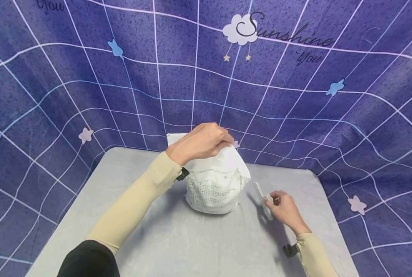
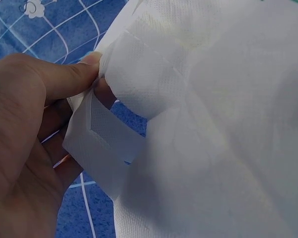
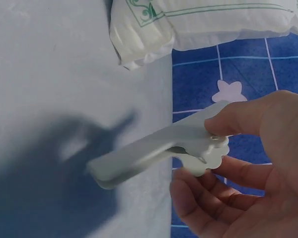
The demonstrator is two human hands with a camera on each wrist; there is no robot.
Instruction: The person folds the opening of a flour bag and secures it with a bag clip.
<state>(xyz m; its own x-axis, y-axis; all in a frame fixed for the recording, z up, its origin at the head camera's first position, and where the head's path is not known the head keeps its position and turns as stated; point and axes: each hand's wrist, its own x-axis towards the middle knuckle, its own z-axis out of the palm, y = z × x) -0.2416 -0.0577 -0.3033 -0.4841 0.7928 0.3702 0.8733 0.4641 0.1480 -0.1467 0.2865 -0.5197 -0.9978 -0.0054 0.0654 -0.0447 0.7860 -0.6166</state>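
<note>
A white woven bag (image 1: 213,194) with green print stands on the grey surface, its lower part full and rounded. At its top, my left hand (image 1: 206,140) pinches the edge between thumb and fingers, beside a cut-out handle hole in the bag (image 2: 228,129). To the right of the bag, my right hand (image 1: 286,211) grips a pale bag clip (image 3: 144,146) by its scalloped, flower-shaped end. The clip's long bar sticks out from the fingers toward the bag, apart from it. Its two arms lie close together in the right wrist view.
The grey cloth-covered table (image 1: 199,246) reaches to the front. Behind and on both sides hangs a purple-blue curtain (image 1: 178,84) with a grid, stars and lettering. A dark shadow (image 3: 64,173) of the hand and clip falls on the cloth.
</note>
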